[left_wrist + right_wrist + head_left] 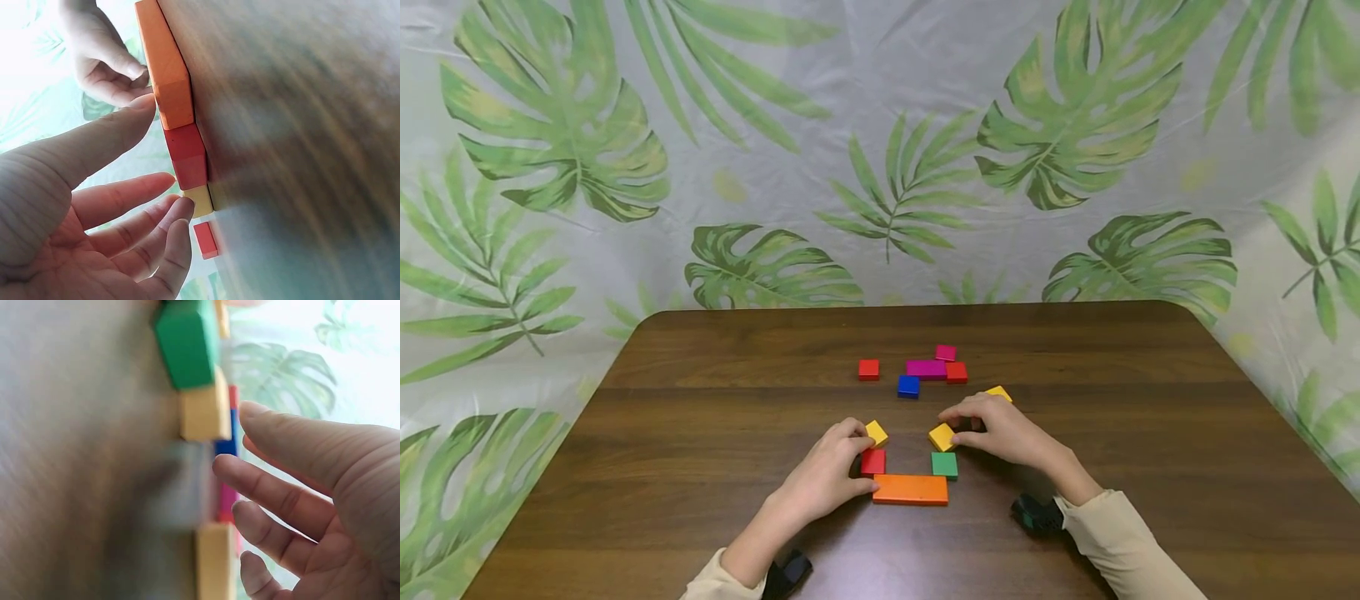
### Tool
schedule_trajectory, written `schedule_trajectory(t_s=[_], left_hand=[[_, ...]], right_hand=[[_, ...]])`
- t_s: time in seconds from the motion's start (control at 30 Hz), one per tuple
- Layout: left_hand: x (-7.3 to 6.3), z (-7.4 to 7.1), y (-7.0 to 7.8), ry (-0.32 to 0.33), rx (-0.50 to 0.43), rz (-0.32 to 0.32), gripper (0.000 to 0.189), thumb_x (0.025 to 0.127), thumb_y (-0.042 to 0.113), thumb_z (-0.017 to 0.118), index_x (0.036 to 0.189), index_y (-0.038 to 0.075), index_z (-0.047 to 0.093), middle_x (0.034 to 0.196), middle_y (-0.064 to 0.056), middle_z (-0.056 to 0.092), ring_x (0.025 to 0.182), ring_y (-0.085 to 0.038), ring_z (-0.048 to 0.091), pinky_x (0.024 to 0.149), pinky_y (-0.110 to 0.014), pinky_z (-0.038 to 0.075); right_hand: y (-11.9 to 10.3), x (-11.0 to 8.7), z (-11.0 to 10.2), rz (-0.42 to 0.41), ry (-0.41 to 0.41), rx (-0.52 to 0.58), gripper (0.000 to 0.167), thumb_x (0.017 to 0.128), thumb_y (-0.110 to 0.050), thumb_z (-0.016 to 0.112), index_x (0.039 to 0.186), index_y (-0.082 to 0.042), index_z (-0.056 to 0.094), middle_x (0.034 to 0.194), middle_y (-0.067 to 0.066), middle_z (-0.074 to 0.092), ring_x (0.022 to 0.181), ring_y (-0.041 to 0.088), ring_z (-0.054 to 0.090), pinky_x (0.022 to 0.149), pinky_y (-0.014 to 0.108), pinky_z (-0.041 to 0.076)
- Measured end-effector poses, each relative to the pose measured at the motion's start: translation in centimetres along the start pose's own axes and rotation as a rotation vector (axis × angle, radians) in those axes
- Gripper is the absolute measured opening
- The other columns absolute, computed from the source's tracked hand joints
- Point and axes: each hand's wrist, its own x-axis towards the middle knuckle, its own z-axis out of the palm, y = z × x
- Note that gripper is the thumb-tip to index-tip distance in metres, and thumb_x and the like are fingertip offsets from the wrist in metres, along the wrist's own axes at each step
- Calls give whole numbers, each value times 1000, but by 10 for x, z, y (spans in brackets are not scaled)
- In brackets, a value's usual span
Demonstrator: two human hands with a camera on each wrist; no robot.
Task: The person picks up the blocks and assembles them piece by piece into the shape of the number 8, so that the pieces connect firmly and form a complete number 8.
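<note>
3 yel. blks (942, 438), 3 red (874, 462), 1 orange (912, 491); L hand (826, 468) ½-spread, thumb at orange; R hand (1000, 428) ½-spread; 0 gripped.

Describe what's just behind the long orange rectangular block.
Beyond its far side lie a red square block, left, and a green square block, right, each with a yellow square block beyond. The left hand hides part of the left yellow block.
</note>
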Motion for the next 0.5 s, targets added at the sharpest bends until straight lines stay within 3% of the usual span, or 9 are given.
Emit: schedule_trajectory(t_s=[0.27,0.5], left_hand=[[0,0,1,-2,-2,5,43,72,21,81,106,-2,67,105,-7,56,95,-19,52,87,-33,48],[0,-1,0,1,-2,9,43,72,23,81,105,-2,67,105,-7,56,94,-18,51,86,-33,48]], right_hand=[[32,-9,-28,86,189,-19,27,83,-12,69,109,-6,69,95,7,70,68,4,45,61,20,39],[65,-18,-34,184,250,46,25,86,-13,66,109,-5,68,103,12,70,74,5,55,63,18,45]])
